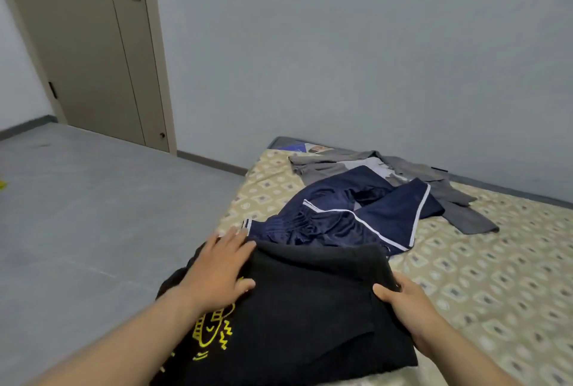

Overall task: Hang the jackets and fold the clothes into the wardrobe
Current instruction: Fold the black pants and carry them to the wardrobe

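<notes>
Folding seems to be the step in hand. The black top (310, 308) lies at the near end of the bed (496, 277), one part already doubled over, and both hands work on it. The left grip (217, 271) is spread, fingers straight, and presses flat on the left side of the top. I judge this is to hold the cloth in place and smooth it. The right grip (406, 302) pinches the right edge of the top, with the thumb above the cloth, probably to turn this side over or to pull it even.

Just behind, touching the top, lies a crumpled navy garment (356, 215) with white stripes. Behind it is a grey jacket (449, 196), partly under the navy one. Both wait there, I think, because the bed serves as the folding place.

The wardrobe is not in view. The fingers of the right grip are hidden below the cloth. The yellow print (214, 329) on the top is partly covered by the left forearm, and I cannot read it. Whether the navy garment is shorts or trousers I cannot tell. At the far end of the bed something blue (297, 147) shows, too small to name.
</notes>
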Motion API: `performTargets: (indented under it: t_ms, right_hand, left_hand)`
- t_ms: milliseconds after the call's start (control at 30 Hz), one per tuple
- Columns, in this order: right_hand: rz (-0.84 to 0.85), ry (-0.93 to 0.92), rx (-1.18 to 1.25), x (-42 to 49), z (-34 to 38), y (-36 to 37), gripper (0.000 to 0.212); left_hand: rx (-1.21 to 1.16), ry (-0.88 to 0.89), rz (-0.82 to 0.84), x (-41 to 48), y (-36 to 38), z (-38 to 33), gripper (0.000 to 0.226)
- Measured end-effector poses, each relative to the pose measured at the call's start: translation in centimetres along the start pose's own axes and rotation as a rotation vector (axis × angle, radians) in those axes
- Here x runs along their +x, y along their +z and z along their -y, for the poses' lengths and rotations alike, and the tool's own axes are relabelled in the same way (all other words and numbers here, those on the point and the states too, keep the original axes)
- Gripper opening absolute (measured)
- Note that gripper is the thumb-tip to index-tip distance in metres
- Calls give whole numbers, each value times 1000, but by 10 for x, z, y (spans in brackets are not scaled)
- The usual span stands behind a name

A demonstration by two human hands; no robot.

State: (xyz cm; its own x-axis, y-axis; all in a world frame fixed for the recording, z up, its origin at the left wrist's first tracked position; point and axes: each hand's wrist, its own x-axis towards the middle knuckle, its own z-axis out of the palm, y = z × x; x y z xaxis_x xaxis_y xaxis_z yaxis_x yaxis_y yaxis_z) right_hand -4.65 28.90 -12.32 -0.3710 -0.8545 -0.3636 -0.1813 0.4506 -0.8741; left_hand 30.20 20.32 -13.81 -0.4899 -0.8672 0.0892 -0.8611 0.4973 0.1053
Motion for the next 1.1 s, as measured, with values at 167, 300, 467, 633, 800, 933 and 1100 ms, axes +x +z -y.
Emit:
performTargets:
  t_ms: [167, 300, 467, 633, 800, 933, 1100]
  right_hand:
    - [-68, 44, -55, 7, -10, -35, 25]
    - [-213, 99, -156, 3, -12, -90, 24]
    - [-431, 207, -386, -19, -23, -155, 21]
    - [-326, 209, -341, -34, 16, -118, 26]
    - [-204, -20, -353, -43, 67, -29, 46]
    - [-99, -85, -341, -46, 85, 57, 47]
    - [110, -74, -312, -56, 76, 177, 59]
  left_hand:
    - [-82, 3, 150, -59, 70, -56, 88]
    - [-115, -119, 305, -76, 90, -62, 98]
    - [-74, -168, 336, -85, 82, -54, 82]
    - [-377, -485, 92, -85, 64, -50, 79]
    - [-998, -834, 11, -81, 47, -45, 56]
    - [-1277, -897, 146, -88, 46, -34, 19]
    - [-1499, -819, 250, -103, 34, -19, 17]
